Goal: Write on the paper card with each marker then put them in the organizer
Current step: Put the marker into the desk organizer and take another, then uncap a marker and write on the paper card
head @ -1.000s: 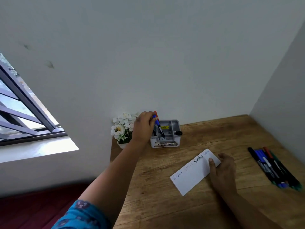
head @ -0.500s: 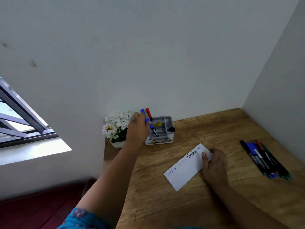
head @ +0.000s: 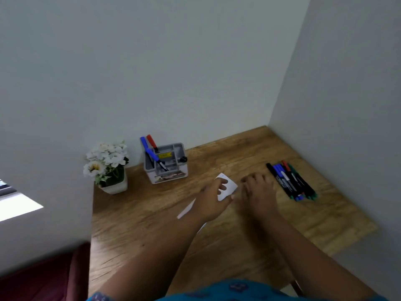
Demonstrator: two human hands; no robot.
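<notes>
Since the earlier frame the left hand [head: 213,197] has been pulled back from the organizer [head: 166,164] and laid on the paper card [head: 226,187], fingers spread, nothing gripped; the blue marker [head: 149,149] has been left standing in the organizer beside the red marker [head: 152,141]. The right hand [head: 258,192] is loosely curled and empty, just beside the card's right end, headed toward the marker pile [head: 290,181]. Next step is judged to be a pickup: one marker should be taken from the near side of the pile so the rest are not rolled. The card should be pinned flat while written on. The pile sits near the counter [head: 238,246] right edge and side wall, little room there; open counter is available between card and organizer; flower pot [head: 112,183] is well clear
</notes>
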